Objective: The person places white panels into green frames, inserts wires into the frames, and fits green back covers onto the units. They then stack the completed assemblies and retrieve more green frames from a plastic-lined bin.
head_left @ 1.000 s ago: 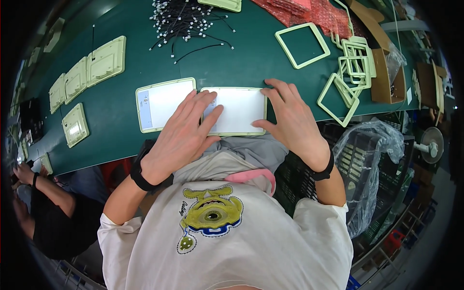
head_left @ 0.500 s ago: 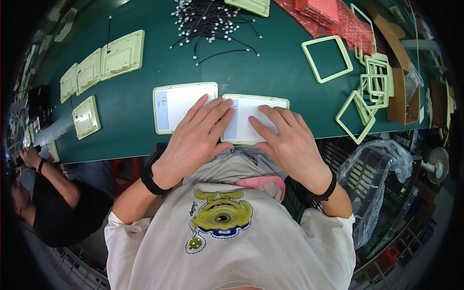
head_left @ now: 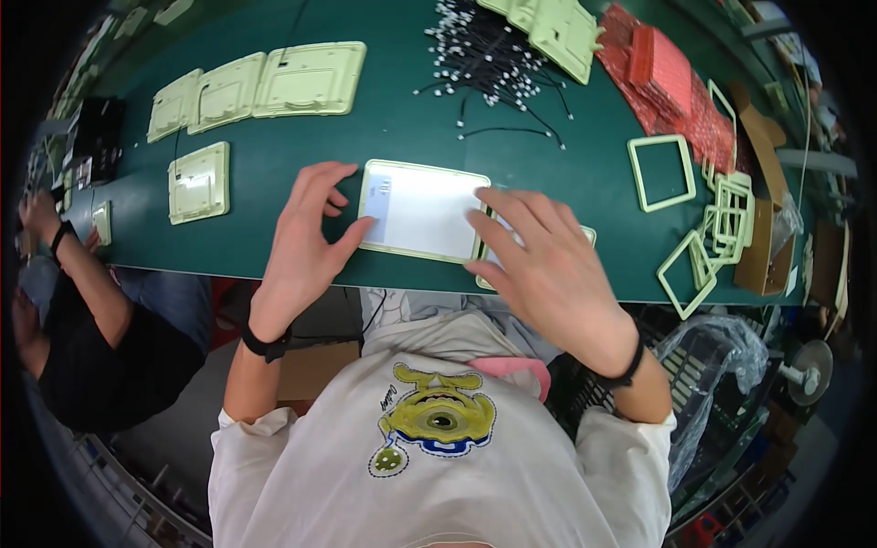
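On the green table before me lies a flat panel (head_left: 429, 210) with a pale green rim, a white face and a bluish strip along its left side. My left hand (head_left: 309, 247) is just left of it, fingers curved and spread, the thumb by the panel's left edge. My right hand (head_left: 548, 256) has its fingers apart, with the tips at the panel's right edge. Beneath that hand lies a second rimmed panel (head_left: 590, 237), mostly hidden. Neither hand grips anything that I can see.
Pale green covers (head_left: 311, 80) lie at the far left. A heap of black cables (head_left: 493, 59) with white plugs is at the back. Empty pale green frames (head_left: 662, 173), red bubble wrap (head_left: 662, 73) and a carton (head_left: 760, 219) are at the right. A co-worker (head_left: 119, 338) sits at the left.
My left hand has left the second panel and moved to the first panel's left side. My right hand has shifted to the first panel's right edge. The whole view has turned somewhat.
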Available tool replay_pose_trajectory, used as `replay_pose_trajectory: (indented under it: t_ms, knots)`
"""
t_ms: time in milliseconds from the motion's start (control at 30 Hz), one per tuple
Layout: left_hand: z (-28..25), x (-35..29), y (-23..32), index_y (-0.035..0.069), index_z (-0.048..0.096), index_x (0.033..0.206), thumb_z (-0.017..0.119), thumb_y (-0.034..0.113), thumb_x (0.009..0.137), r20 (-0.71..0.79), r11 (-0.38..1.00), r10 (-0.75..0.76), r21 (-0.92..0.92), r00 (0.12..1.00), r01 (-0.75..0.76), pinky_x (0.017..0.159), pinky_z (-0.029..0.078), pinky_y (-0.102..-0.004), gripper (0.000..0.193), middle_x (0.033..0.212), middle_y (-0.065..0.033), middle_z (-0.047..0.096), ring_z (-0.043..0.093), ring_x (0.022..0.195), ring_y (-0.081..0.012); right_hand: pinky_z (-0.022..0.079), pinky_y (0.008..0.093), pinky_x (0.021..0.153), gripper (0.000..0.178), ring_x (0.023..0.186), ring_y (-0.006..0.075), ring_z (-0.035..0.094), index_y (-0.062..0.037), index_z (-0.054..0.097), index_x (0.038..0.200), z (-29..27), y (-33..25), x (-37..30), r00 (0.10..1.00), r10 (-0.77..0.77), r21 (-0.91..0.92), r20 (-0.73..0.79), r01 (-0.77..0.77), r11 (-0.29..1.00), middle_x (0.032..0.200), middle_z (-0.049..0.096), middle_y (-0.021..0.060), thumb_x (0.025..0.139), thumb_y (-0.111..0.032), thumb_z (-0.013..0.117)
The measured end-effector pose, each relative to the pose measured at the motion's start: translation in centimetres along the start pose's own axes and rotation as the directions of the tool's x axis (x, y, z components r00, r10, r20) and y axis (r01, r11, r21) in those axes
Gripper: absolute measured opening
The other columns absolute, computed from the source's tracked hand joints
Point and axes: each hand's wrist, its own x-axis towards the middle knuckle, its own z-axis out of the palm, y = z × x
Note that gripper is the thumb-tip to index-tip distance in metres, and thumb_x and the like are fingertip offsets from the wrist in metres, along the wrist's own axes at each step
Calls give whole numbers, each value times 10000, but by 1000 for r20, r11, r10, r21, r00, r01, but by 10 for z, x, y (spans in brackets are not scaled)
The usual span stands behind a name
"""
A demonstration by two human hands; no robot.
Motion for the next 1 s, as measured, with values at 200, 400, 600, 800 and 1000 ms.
replay_pose_trajectory:
  t_ms: [200,400,600,800,1000]
  knots:
    - [-2,9,-1,13,596,1429,795,-49,888,132,981,-32,-185,991,56,821,574,-389,580,1430,-162,534,639,844,-274,482,447,1058,618,1309,317,582,-58,661,1431,37,-9,47,989,-144,36,28,143,989,1505,603,111,852,-173,845]
    - [-6,15,-3,10,594,1427,782,-51,900,211,970,-27,-230,977,77,826,577,-424,563,1431,-176,497,654,816,-312,479,446,1056,604,1318,308,583,-74,676,1435,36,-10,53,989,-133,42,67,130,991,1531,591,106,862,-174,837]
    - [9,15,3,49,620,1425,821,10,899,209,996,93,-31,974,-88,808,579,-428,564,1436,-136,476,653,853,-297,508,436,1037,510,1307,322,615,-85,724,1373,36,-18,50,990,-139,8,-18,139,990,1509,623,114,879,-149,829]
    - [-12,24,23,-4,653,1290,792,42,924,218,991,131,0,967,-134,809,593,-512,394,1380,-207,537,708,933,-450,587,413,875,227,1050,338,749,-15,790,1148,-37,74,63,994,30,26,-108,-28,999,1112,778,170,929,-68,765]
    - [-30,113,62,-22,718,1025,793,82,910,148,961,230,120,962,-248,861,575,-528,173,1095,-217,688,703,992,-446,578,409,819,192,898,290,745,-8,780,1082,-58,143,87,957,288,190,-19,-280,941,993,760,168,899,-66,790]
